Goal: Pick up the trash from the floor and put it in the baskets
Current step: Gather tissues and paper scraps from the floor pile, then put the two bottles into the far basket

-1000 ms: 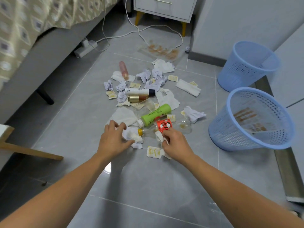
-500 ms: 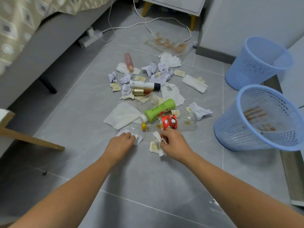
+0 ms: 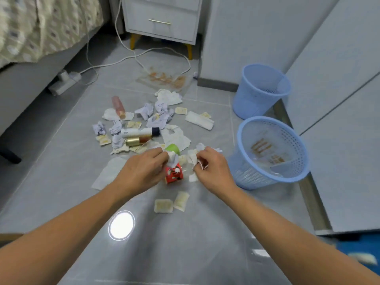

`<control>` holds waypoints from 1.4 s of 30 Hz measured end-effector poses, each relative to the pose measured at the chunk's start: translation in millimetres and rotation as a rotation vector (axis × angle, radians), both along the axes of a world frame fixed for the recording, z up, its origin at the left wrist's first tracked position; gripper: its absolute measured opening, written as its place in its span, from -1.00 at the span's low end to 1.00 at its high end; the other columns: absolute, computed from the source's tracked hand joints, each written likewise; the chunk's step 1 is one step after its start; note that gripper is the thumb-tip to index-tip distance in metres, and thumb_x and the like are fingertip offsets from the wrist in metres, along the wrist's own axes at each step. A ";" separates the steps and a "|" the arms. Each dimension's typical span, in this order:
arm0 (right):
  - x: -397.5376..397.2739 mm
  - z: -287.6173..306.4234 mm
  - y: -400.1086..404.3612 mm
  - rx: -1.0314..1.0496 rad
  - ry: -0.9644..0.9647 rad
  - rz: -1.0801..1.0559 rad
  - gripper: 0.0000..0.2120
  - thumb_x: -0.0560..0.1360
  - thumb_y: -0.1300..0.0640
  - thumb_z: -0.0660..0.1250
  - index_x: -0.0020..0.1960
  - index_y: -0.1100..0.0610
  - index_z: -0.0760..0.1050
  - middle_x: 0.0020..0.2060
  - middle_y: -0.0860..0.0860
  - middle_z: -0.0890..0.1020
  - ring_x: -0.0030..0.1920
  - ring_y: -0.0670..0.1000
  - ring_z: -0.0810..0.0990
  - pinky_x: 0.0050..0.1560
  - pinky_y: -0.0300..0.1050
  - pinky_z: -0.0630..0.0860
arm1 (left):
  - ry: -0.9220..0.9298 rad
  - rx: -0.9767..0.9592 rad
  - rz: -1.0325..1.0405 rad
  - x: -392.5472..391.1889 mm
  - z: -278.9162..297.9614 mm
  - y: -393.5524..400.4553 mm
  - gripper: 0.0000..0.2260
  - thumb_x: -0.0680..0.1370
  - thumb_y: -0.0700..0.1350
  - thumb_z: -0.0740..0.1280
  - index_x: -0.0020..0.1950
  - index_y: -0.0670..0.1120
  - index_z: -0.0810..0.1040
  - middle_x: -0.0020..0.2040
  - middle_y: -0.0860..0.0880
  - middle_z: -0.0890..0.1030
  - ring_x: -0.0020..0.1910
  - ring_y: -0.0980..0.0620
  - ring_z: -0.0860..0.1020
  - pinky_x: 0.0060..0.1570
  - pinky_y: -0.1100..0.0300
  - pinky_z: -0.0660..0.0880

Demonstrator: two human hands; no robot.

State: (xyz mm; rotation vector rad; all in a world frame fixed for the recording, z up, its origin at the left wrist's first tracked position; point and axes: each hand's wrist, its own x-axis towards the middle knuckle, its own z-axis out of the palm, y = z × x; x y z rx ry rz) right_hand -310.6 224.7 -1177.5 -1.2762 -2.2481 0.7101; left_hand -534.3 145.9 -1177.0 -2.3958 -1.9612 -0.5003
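Observation:
My left hand (image 3: 141, 171) is raised above the floor, pinching a crumpled white tissue (image 3: 172, 158). My right hand (image 3: 213, 171) is also lifted, fingers closed on a wad of white paper (image 3: 193, 159). Between and below the hands lies a clear bottle with a red label (image 3: 173, 175), and a green bottle's end (image 3: 172, 148) peeks out behind. Two flat yellowish packets (image 3: 171, 203) lie on the floor in front of the hands. The near blue basket (image 3: 269, 153), right of my right hand, has some trash inside. A second blue basket (image 3: 261, 89) stands behind it.
More trash lies beyond the hands: crumpled papers (image 3: 158, 114), a white tube (image 3: 139, 132), a gold bottle (image 3: 136, 140), a pink bottle (image 3: 118, 106), a flat tissue (image 3: 109, 173). A bed (image 3: 30, 58) runs along the left, a nightstand (image 3: 162, 17) with cables behind, cabinets (image 3: 339, 120) on the right.
Both hands have risen off the floor, each carrying paper. The two packets that lay under my right hand are now uncovered. The view has tilted up.

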 end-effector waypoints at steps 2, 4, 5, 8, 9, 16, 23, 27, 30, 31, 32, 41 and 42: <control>35.4 26.3 28.4 0.119 0.035 -0.153 -0.92 0.38 0.28 0.34 -0.24 0.13 0.51 -0.30 -0.02 0.46 -0.29 -0.01 0.43 -0.25 -0.13 0.35 | -0.053 0.049 -0.059 35.7 28.4 38.2 -0.91 0.52 -0.06 0.37 -0.07 -0.01 0.47 -0.13 0.06 0.50 -0.19 0.00 0.48 -0.43 0.06 0.45; 77.0 49.7 58.5 0.202 0.048 -0.314 -0.89 0.41 0.28 0.36 -0.24 0.10 0.52 -0.29 -0.02 0.47 -0.26 -0.01 0.43 -0.23 -0.12 0.33 | -0.127 0.098 -0.105 77.5 49.8 75.5 -0.91 0.51 -0.08 0.35 -0.05 -0.01 0.47 -0.12 0.06 0.49 -0.12 0.00 0.47 -0.39 0.07 0.43; 98.9 58.8 72.8 0.218 0.037 -0.389 -0.87 0.43 0.27 0.35 -0.26 0.10 0.49 -0.29 -0.02 0.47 -0.26 -0.01 0.43 -0.22 -0.10 0.32 | -0.156 0.113 -0.133 100.4 56.9 94.1 -0.92 0.51 -0.08 0.34 -0.05 -0.02 0.47 -0.12 0.05 0.50 -0.09 -0.01 0.47 -0.36 0.06 0.44; 159.9 68.2 112.4 0.199 -0.066 -0.545 -0.93 0.44 0.25 0.31 -0.20 0.17 0.54 -0.24 0.02 0.50 -0.22 0.05 0.46 -0.20 -0.08 0.31 | -0.144 0.092 -0.202 168.8 64.8 147.9 -0.93 0.51 -0.10 0.31 -0.05 -0.06 0.48 -0.10 -0.01 0.55 -0.02 -0.08 0.48 -0.28 0.06 0.39; 175.6 67.1 121.5 0.177 -0.116 -0.563 -0.91 0.44 0.25 0.29 -0.16 0.16 0.58 -0.21 0.03 0.50 -0.20 0.07 0.47 -0.18 -0.10 0.30 | -0.123 0.070 -0.206 188.8 63.4 163.0 -0.94 0.51 -0.10 0.31 -0.05 -0.07 0.50 -0.09 -0.03 0.57 -0.02 -0.11 0.49 -0.26 0.07 0.35; 212.9 52.8 137.6 0.006 -0.340 -0.296 -0.84 0.38 0.10 0.31 -0.26 0.17 0.60 -0.35 0.11 0.57 -0.25 0.15 0.54 -0.17 0.11 0.53 | 0.183 -0.305 -0.085 256.0 43.7 198.4 -0.78 0.52 0.16 0.34 -0.15 0.03 0.48 0.01 -0.07 0.63 0.26 -0.14 0.41 0.17 -0.03 0.33; 190.9 56.4 134.3 0.119 -0.386 -0.110 -0.77 0.46 0.10 0.40 0.09 0.00 0.71 -0.06 -0.03 0.61 -0.07 0.02 0.56 -0.08 -0.12 0.41 | 0.146 -0.149 -0.134 212.3 42.5 168.3 -0.71 0.53 0.16 0.30 -0.03 -0.02 0.67 0.00 -0.05 0.56 0.14 -0.12 0.41 0.03 0.02 0.38; 174.7 61.5 139.7 0.265 -0.367 -0.309 -0.69 0.55 0.10 0.30 0.24 0.09 0.65 0.11 0.07 0.59 0.11 0.15 0.51 0.14 0.06 0.50 | 0.002 -0.018 -0.090 167.2 42.5 140.5 -0.78 0.55 0.08 0.28 -0.05 -0.02 0.64 -0.08 -0.03 0.53 0.05 -0.09 0.43 -0.12 0.08 0.34; 154.1 74.6 137.4 0.375 -0.336 -0.374 -0.74 0.53 0.16 0.25 0.12 0.13 0.65 0.03 0.09 0.58 0.08 0.19 0.51 0.10 0.16 0.51 | -0.048 -0.014 -0.025 125.9 36.7 115.4 -0.81 0.54 0.04 0.28 -0.06 -0.02 0.64 -0.11 -0.03 0.53 0.02 -0.10 0.45 -0.18 0.09 0.30; 144.5 78.6 135.1 0.420 -0.306 -0.375 -0.78 0.51 0.18 0.25 0.05 0.14 0.64 -0.03 0.08 0.58 0.03 0.18 0.51 0.05 0.16 0.51 | -0.062 -0.031 0.002 111.3 33.5 106.9 -0.81 0.54 0.04 0.28 -0.06 -0.01 0.64 -0.11 -0.02 0.54 0.01 -0.09 0.45 -0.19 0.08 0.34; 132.9 80.9 132.3 0.457 -0.281 -0.354 -0.81 0.49 0.19 0.24 -0.02 0.15 0.62 -0.08 0.08 0.57 -0.02 0.17 0.51 -0.01 0.16 0.50 | -0.073 -0.054 0.027 96.5 29.6 98.0 -0.81 0.55 0.04 0.27 -0.06 0.00 0.63 -0.11 -0.01 0.54 0.00 -0.08 0.45 -0.19 0.08 0.37; -26.4 5.0 48.3 0.209 -0.334 0.257 -0.83 0.44 0.16 0.28 -0.02 0.10 0.59 -0.13 0.03 0.56 -0.06 0.14 0.55 -0.12 0.04 0.51 | -0.124 -0.420 0.344 -17.9 -38.4 16.3 -0.84 0.52 0.04 0.29 -0.14 0.01 0.59 -0.19 0.01 0.54 -0.05 -0.09 0.57 -0.26 0.13 0.41; -36.0 -13.0 38.9 0.155 -0.400 0.314 -0.81 0.44 0.17 0.30 0.03 0.09 0.59 -0.08 0.04 0.56 0.00 0.15 0.55 -0.07 0.06 0.52 | -0.129 -0.458 0.370 -23.3 -48.6 9.4 -0.84 0.52 0.04 0.29 -0.11 0.00 0.60 -0.15 -0.01 0.57 -0.04 -0.09 0.57 -0.25 0.12 0.44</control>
